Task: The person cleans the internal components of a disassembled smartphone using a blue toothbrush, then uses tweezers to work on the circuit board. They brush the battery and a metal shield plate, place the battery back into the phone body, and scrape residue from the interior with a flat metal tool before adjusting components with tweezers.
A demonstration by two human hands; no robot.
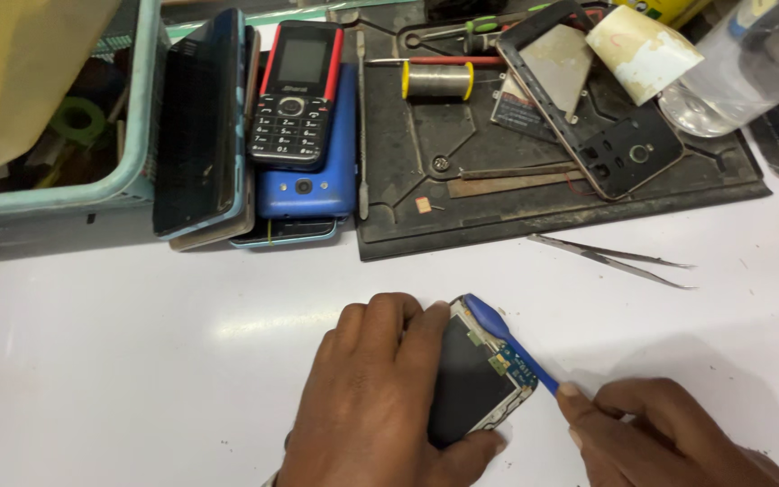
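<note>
Head view: left hand (pixel 380 397) clamps down over an opened phone body (pixel 475 379) lying flat on the white desk (pixel 137 361), near centre — fingers wrapped over its left side, thumb along the near edge, so that grip is closed on the phone. Right hand (pixel 669 433) pinches the handle of a blue plastic pry tool (pixel 507 338), its rounded tip resting at the far right corner of the phone, just above a small blue circuit board (pixel 520 365).

My read on doing this well: keep the left hand pressing flat so the body cannot skate on the smooth desk, and keep the tool shallow along the edge rather than digging in — the board and its small gold part sit right under the blade (easy to nick). Gentle levering, not force.

Farther off: metal tweezers (pixel 615 259) lie right of centre, a dark work mat (pixel 552 180) carries a solder spool (pixel 437 80) and a loose phone frame (pixel 606 126), and a stack of phones (pixel 299 126) sits far left beside a pale green basket (pixel 128 180).
</note>
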